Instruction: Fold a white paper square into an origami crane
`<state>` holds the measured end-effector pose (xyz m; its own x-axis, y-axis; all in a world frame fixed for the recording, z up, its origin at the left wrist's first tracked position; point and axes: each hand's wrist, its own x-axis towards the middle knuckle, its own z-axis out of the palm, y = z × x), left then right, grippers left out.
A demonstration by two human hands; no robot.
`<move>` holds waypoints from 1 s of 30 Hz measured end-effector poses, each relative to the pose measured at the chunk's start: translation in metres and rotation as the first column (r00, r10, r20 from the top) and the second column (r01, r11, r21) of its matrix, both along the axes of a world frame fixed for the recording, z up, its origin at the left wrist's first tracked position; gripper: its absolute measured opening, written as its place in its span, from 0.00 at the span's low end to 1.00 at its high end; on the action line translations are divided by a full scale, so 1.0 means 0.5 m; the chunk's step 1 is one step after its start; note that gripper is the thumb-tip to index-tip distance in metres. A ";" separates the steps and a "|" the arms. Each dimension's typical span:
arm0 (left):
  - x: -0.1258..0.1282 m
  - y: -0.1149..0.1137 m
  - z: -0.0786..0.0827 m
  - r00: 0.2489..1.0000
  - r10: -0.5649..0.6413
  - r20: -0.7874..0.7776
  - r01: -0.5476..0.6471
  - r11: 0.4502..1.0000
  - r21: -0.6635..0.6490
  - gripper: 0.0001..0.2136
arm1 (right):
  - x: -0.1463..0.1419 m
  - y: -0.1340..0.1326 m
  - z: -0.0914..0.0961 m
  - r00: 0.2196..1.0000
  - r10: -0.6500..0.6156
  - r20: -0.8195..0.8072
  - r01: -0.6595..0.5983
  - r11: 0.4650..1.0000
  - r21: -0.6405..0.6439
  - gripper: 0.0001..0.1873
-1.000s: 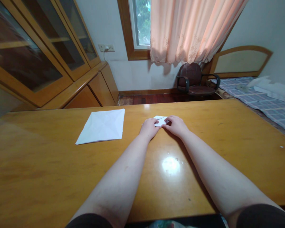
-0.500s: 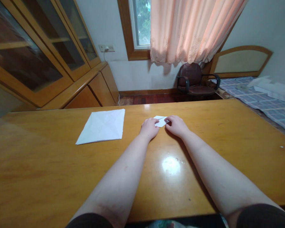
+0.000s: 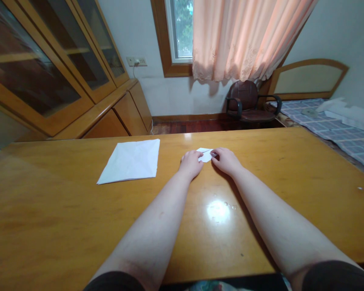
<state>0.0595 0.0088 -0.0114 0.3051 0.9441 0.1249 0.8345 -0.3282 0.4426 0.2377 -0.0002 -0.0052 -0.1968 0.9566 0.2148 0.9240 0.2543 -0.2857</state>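
Note:
A small folded piece of white paper [image 3: 205,156] lies near the table's far edge, between my two hands. My left hand [image 3: 191,163] holds its left side, with the thumb and fingers closed at the paper. On the right side, my right hand [image 3: 224,159] pinches the paper's edge between thumb and fingers. A dark line, seemingly a fold, runs across its upper part. The fingertips partly hide both ends of the paper. Off to the left rests a stack of larger white paper sheets [image 3: 133,159], touched by neither hand.
The glossy wooden table [image 3: 63,218] spans the view. Beyond it stand a brown office chair [image 3: 245,101] and a pink curtain [image 3: 239,36]. A glass-door cabinet [image 3: 79,81] is at left, a bed with a checked cover [image 3: 330,129] at right.
Almost nothing differs. Both hands stay at the small folded paper, and the right fingertips shift very slightly at its edge.

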 end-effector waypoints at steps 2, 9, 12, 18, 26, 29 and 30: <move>0.000 0.001 0.000 1.000 -0.002 -0.007 0.002 1.000 0.010 0.16 | 0.001 -0.001 0.001 1.000 0.017 0.011 -0.017 1.000 0.002 0.12; -0.002 -0.002 0.002 1.000 -0.003 -0.015 0.004 1.000 0.020 0.16 | 0.007 0.008 -0.003 0.998 0.009 0.056 -0.009 1.000 0.001 0.14; -0.002 -0.006 0.004 1.000 0.005 -0.018 -0.005 1.000 0.020 0.17 | 0.007 0.011 -0.005 0.998 -0.008 0.059 0.008 1.000 0.000 0.15; -0.002 -0.006 0.003 0.999 0.031 -0.007 -0.031 0.999 0.034 0.18 | 0.008 0.010 -0.004 0.999 -0.020 0.040 0.019 1.000 0.013 0.15; -0.004 0.004 0.006 0.998 0.053 0.024 -0.053 0.999 -0.002 0.11 | 0.006 0.004 0.003 0.999 -0.013 0.039 0.013 1.000 0.000 0.14; -0.005 0.006 0.006 0.998 0.050 0.026 -0.050 0.999 0.001 0.09 | 0.004 0.000 0.005 0.999 -0.001 0.037 0.000 1.000 0.015 0.13; -0.005 0.007 0.006 0.998 0.050 0.026 -0.050 0.999 0.004 0.08 | 0.004 0.000 0.005 0.999 0.008 0.036 -0.009 1.000 0.021 0.13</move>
